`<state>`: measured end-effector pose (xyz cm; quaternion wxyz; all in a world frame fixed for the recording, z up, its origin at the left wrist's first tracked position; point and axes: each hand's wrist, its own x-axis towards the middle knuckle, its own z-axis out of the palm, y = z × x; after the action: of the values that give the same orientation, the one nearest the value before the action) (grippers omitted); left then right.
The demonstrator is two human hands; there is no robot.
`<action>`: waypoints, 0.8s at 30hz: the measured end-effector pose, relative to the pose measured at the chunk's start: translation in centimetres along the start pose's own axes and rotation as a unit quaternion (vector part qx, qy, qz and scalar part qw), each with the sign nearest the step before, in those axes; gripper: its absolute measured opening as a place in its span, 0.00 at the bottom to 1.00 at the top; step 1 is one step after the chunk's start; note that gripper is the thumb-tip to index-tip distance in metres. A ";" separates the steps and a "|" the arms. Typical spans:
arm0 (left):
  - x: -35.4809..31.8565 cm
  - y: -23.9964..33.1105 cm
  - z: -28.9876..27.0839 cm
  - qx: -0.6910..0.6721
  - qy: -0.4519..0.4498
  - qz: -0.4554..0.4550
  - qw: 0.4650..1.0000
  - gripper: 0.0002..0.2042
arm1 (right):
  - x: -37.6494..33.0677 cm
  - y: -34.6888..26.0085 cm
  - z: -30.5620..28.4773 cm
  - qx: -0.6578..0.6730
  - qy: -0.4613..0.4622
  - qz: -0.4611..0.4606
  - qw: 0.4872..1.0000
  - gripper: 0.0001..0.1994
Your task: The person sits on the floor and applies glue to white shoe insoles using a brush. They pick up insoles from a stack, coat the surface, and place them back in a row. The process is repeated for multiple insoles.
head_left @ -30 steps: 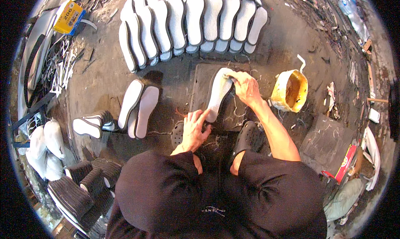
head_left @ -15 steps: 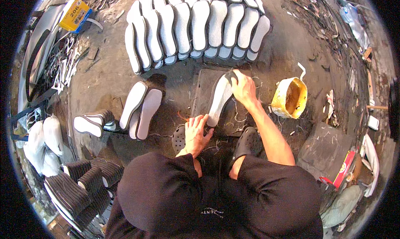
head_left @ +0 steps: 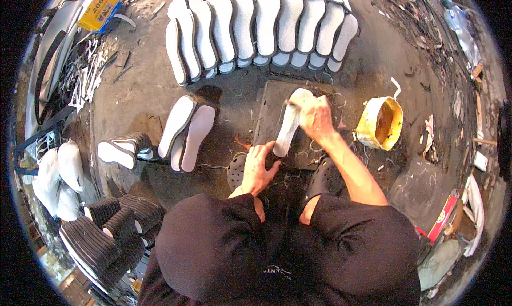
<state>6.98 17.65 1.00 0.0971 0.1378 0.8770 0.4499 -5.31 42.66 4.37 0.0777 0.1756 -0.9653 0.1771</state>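
A white insole [head_left: 288, 129] lies slantwise on a dark flat board [head_left: 264, 106] in front of me. My right hand [head_left: 316, 115] is over its upper half, fingers curled together; whatever they hold, if anything, is hidden. My left hand [head_left: 257, 170] rests at the insole's lower end, fingers stretched out, a fingertip at its left edge. Left of the board lie a few more insoles, a white one [head_left: 177, 122] overlapping a pinkish-white one [head_left: 198, 138]. To the right stands a yellowish tub [head_left: 368, 127] with brown residue inside and a white strip at its rim.
Rows of overlapping white insoles [head_left: 266, 26] spread across the far floor. On the left are a small fanned pile of insoles [head_left: 116, 154], white bags [head_left: 69, 167] and dark-edged stacks [head_left: 90, 247]. A yellow-blue box [head_left: 100, 11] and scraps lie far left; a red box [head_left: 442, 219] is right.
My right hand has gone from gripping the insole's far end to lying over its upper half. The insole now sits more upright. The whole view has shifted slightly.
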 end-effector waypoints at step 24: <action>1.1 2.6 1.5 -0.146 0.080 -0.056 0.984 0.55 | -19.9 3.4 -14.5 -0.300 -0.028 0.334 0.893 0.18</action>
<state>6.79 20.60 2.23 0.0714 0.0362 0.8131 0.5766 13.16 57.17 12.46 0.0362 -0.1835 -0.9762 -0.1099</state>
